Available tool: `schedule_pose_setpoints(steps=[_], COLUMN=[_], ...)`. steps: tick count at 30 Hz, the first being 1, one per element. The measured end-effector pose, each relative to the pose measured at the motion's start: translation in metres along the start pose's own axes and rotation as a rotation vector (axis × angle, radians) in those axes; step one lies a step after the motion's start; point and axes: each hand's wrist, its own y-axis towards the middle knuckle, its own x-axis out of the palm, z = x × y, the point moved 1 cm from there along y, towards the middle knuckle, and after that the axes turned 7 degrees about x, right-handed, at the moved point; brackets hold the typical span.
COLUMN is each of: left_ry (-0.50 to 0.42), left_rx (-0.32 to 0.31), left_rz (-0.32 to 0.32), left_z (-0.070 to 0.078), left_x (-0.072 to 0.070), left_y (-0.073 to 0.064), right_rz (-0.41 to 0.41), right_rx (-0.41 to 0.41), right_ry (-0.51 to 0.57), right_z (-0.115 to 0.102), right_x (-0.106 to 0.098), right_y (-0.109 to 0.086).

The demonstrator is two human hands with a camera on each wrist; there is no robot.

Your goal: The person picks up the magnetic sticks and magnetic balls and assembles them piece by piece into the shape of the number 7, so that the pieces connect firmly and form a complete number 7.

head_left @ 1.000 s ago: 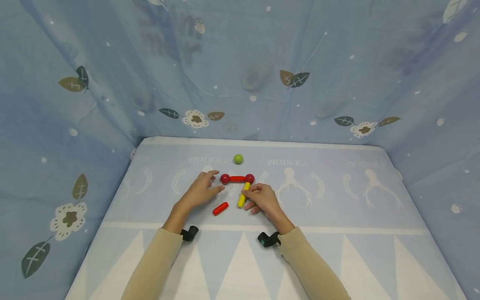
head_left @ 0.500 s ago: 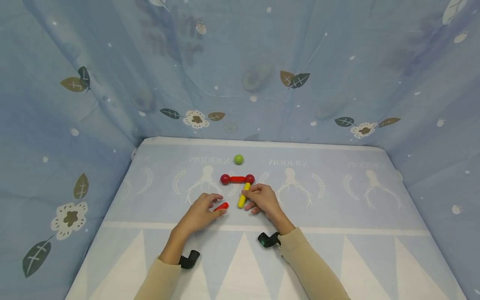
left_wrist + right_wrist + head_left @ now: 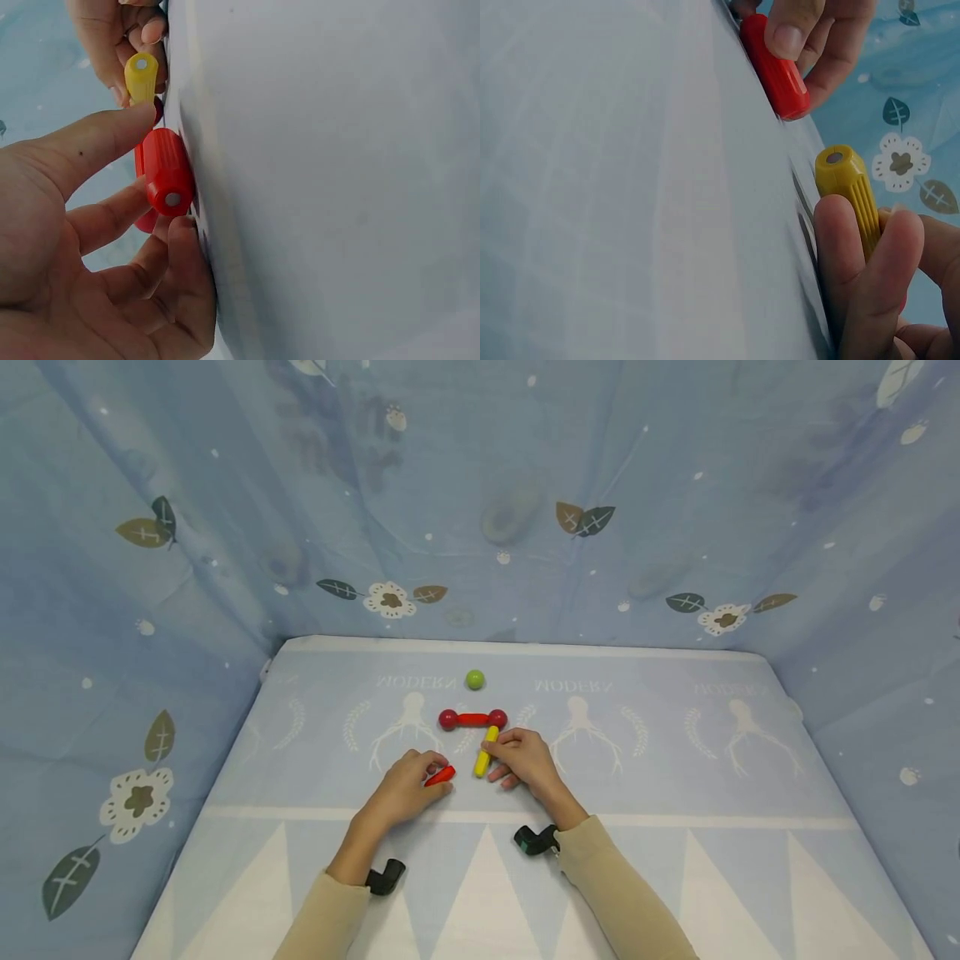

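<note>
My left hand pinches a short red magnetic rod between thumb and fingers, low over the cloth. A grey metal disc shows in the rod's near end in the left wrist view. My right hand holds a yellow magnetic rod by thumb and fingers. In the head view the yellow rod slants, its far end right at a red ball. That ball and a second red ball sit at the two ends of another red rod, forming a bar lying crosswise.
A green ball lies behind the red bar. The table is covered with a printed pale blue and white cloth. A blue patterned curtain encloses the back and sides. Black wrist cameras are strapped to both wrists.
My left hand has come down and toward me from beside the left red ball to the loose red rod and now pinches it. My right hand and the yellow rod have stayed put.
</note>
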Motion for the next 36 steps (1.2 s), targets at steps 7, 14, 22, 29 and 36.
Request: schedule_pose_setpoints(steps=[7,14,22,29,36], left_ry=[0.018,0.013,-0.11,-0.207,-0.19], left_rx=[-0.028,-0.041,0.0,0.041,0.043], left_rz=[0.007,0.007,0.009,-0.015,-0.058], left_z=[0.0,0.001,0.011,0.019,0.021], left_x=[0.004,0.005,0.006,0.01,0.019], left_y=[0.002,0.002,-0.004,-0.006,-0.004], right_rz=[-0.009,-0.017,-0.009,-0.016,-0.019], right_rx=[-0.006,0.001,0.006,0.002,0.0], right_ry=[0.003,0.01,0.007,0.01,0.011], right_z=[0.0,0.001,0.0,-0.001,0.0], right_x=[0.0,-0.001,-0.001,-0.001,-0.001], right_y=[0.0,-0.001,-0.001,-0.001,0.001])
